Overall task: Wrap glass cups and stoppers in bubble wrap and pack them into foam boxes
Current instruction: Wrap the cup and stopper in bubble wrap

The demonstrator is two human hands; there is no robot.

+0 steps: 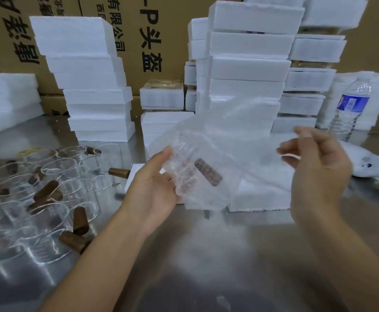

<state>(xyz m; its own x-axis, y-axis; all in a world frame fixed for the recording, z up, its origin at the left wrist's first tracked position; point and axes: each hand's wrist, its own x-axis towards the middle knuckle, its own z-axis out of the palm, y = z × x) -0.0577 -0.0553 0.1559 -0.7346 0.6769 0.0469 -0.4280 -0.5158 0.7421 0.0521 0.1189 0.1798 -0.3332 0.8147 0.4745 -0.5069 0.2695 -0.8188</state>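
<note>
Bubble wrap (206, 154) with a brown stopper (208, 172) inside is held above the foam box (262, 199). Our left hand (154, 188), palm up, grips it, thumb clamped on top. Our right hand (316, 172) is raised over the box's right end, fingers half-curled at the wrap's edge; pinch unclear.

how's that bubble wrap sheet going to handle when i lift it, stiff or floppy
Probably floppy: the bubble wrap sags and creases between the left hand and right hand. Likely very light, since fingers alone hold it up. Its glossy film may be slick, so the stopper wrapped in it could slide out.
</note>
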